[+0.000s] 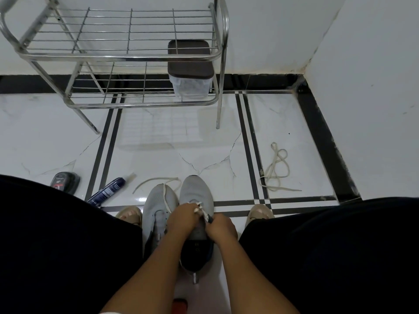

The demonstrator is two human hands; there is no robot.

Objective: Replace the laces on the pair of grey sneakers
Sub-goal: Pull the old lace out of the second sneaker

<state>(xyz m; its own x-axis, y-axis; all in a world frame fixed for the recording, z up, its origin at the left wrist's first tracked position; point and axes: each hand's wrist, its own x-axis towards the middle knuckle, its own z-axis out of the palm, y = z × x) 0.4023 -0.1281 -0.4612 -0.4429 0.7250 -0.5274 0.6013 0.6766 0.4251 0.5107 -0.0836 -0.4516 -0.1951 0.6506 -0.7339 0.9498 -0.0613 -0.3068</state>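
Left of the work area, a shoe-polish tin (pixel 65 182) and a dark spray bottle (pixel 106 191) lie on the floor (pixel 204 146), well apart from the hands. A steel rack (pixel 118 55) stands behind them and carries a lidded container (pixel 191 71).

The left sneaker (pixel 158 209) rests on the floor with its toe pointing away. A cream lace (pixel 156 181) runs from its eyelets and trails loosely past the toe. This lace is soft, light and limp; it holds no shape and must be guided by its end.

The left hand (pixel 182 217) is closed, fingers pinching a lace end (pixel 205 214) over the throat of the right sneaker (pixel 196 196). The right hand (pixel 221 226) is also curled and grips the same lace just beside the left hand; both hands sit over the eyelet row. The two sneakers stand side by side, touching or nearly so.

Handling judgement: the mesh uppers appear soft and light, so each shoe will likely shift under a pull. Steady the shoe at the eyelet row or heel. Grip the lace at its stiff tip for threading; the flat weave should offer fair friction.

To the right, a second loose lace (pixel 277 169) lies tangled on the floor, well apart from the shoes. Take it by one end to avoid knotting.
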